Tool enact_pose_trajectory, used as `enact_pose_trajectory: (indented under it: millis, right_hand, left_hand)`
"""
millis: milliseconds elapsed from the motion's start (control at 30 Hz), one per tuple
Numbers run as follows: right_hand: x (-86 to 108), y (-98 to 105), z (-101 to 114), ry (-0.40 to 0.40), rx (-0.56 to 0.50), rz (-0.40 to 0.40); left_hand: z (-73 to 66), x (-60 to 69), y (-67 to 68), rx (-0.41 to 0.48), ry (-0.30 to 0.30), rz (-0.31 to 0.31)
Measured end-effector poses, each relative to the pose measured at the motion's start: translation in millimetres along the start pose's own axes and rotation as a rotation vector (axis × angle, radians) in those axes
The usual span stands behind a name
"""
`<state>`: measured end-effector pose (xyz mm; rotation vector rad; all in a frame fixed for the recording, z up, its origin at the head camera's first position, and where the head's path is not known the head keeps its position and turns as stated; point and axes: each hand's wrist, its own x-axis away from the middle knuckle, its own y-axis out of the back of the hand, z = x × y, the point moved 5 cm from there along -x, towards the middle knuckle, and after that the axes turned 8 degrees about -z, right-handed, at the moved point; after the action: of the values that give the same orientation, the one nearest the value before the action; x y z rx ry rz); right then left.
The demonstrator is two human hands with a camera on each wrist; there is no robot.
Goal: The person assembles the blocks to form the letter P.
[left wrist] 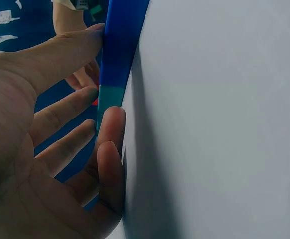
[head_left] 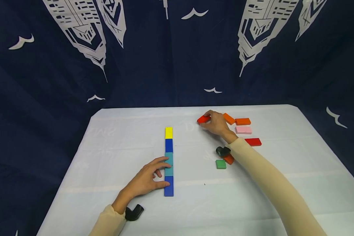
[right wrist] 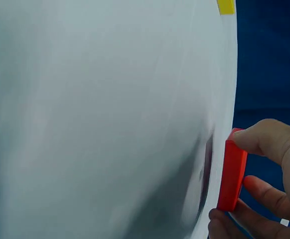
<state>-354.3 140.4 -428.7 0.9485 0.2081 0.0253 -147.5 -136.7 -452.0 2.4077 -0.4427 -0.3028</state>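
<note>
A straight column of blocks lies on the white table: a yellow block [head_left: 168, 133] at the far end, a dark blue block [head_left: 169, 145], teal [head_left: 170, 171] in the middle and a blue block [head_left: 169, 191] nearest. The left hand [head_left: 146, 178] rests along its left side, thumb and fingertips touching the blue and teal blocks, fingers loosely extended. At the table's far side, the right hand [head_left: 217, 124] pinches a red block [head_left: 203, 119]; the right wrist view shows this red block [right wrist: 232, 174] between thumb and fingers.
Right of the right hand lie two orange blocks [head_left: 243, 122], a pink block [head_left: 243, 130] and another red block [head_left: 253, 142]. A green block [head_left: 221, 164] and an orange-red block [head_left: 229, 159] are near the right wrist. A dark blue patterned cloth [head_left: 141, 65] hangs behind the table.
</note>
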Motion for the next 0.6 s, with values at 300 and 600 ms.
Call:
enact_pose_trajectory:
  millis: [300,600]
  right_hand:
    - [-4.7,-18.8,29.0,0.104,-0.1,0.053]
    - [-7.4,-38.2,57.1,0.189,-0.103,0.097]
  left_hand:
    - [0.9,0.4,0.0,0.003,-0.003,-0.002]
    - [1.6,0.1,-0.4,-0.004,0.008,0.005]
